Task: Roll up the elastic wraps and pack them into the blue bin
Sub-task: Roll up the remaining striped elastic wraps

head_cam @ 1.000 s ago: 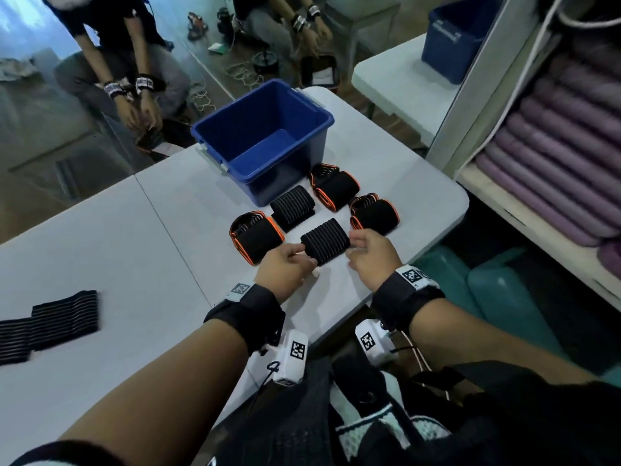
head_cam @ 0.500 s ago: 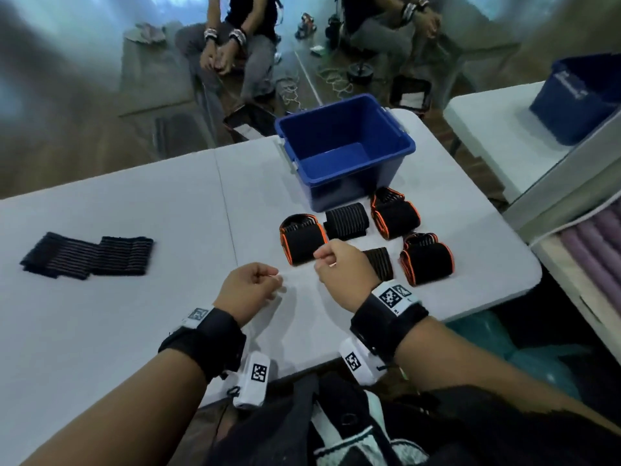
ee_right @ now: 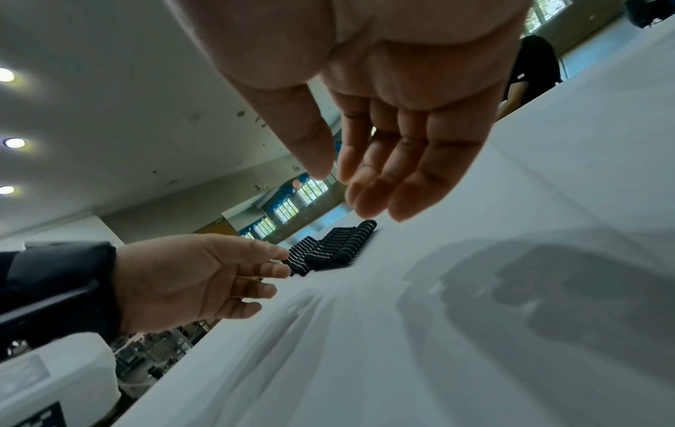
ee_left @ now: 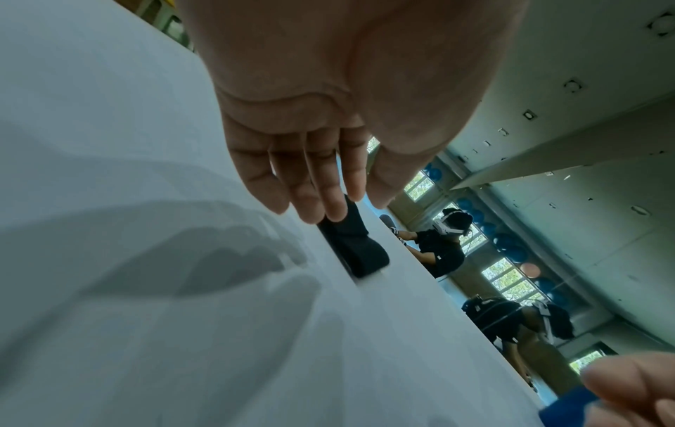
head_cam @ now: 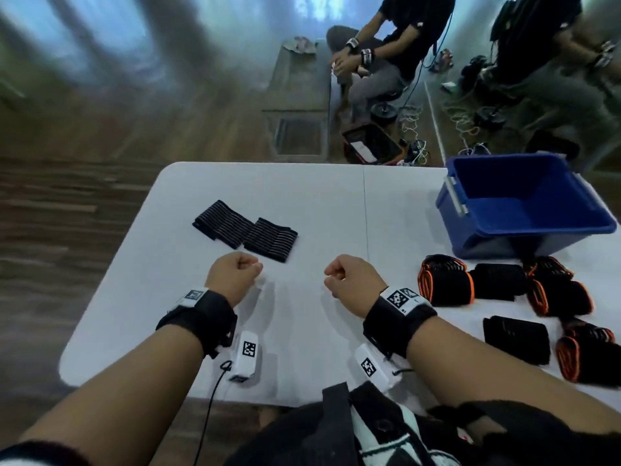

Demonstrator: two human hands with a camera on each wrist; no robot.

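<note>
The head view shows the left hand (head_cam: 234,274) and right hand (head_cam: 353,280) loosely curled and holding nothing above the table (head_cam: 319,210); the unrolled wrap (head_cam: 245,230) lies flat just beyond the left hand, long axis running left to right and slightly toward the person, so the left hand is nearer; six rolled wraps (head_cam: 445,280) lie to the right, in front of the blue bin (head_cam: 524,205), none inside. The left wrist view shows relaxed fingers (ee_left: 318,185) pointing toward the wrap (ee_left: 350,245), not touching; the right wrist view shows both palms bare, the striped wrap (ee_right: 328,245) beyond them.
</note>
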